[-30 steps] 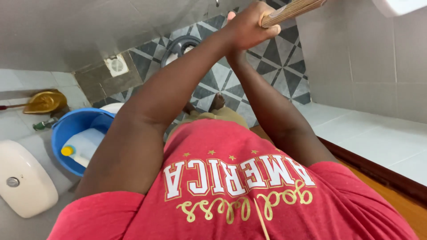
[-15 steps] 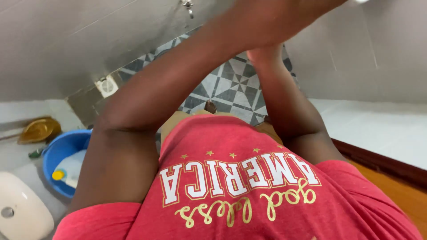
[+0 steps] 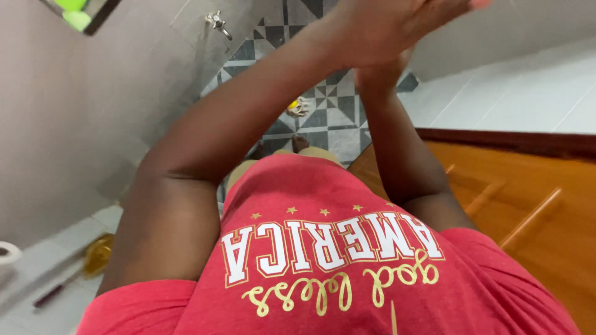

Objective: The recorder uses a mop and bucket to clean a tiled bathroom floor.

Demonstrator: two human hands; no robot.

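Fingers of the left hand [image 3: 385,28] stretch out flat, gripping nothing visible; the right hand [image 3: 382,71] is hidden behind it, so its grasp cannot be told. Both raised arms block much of the patterned tile floor [image 3: 335,118]. One wall tap [image 3: 217,22], one wooden door [image 3: 528,211], one yellow object [image 3: 297,107] below.

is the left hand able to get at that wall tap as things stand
Probably yes. The left hand is raised at about the height of the wall tap, with only bare tiled wall between them; true distance is hard to judge.
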